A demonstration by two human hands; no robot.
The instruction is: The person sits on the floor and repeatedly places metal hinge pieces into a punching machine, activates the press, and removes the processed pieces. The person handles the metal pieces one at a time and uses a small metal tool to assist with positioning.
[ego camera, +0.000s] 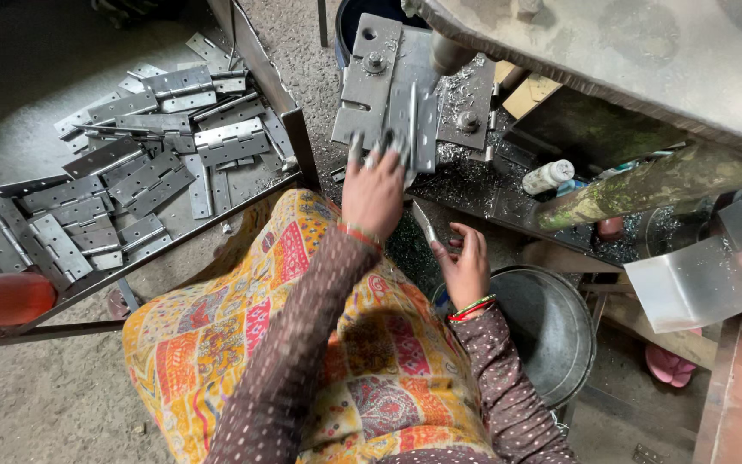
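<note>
A yellow patterned cloth with red and orange patches (302, 344) is seen nearest the camera, draped over the lap, with two brown dotted sleeves (302, 344) laid across it. The left hand (373, 193) is stretched toward twelve o'clock, its fingers spread and pressed on a grey steel hinge leaf (414, 129) that is seated on the bolted metal fixture plate (380, 73) of a machine. The right hand (465, 266), at about three o'clock of the lap, is closed around a second flat steel hinge piece (425, 225), whose tip is pointed up toward the fixture. A little open room is left between the two hands. At ten o'clock a shallow metal tray (298, 129) is filled with a loose heap of silver butt hinges (130, 172); its raised edge is set just beside the left wrist. At four o'clock a round grey metal bucket (551, 335) is placed just beside the right wrist. Metal shavings (465, 172) are scattered over the machine bed near the fixture.
</note>
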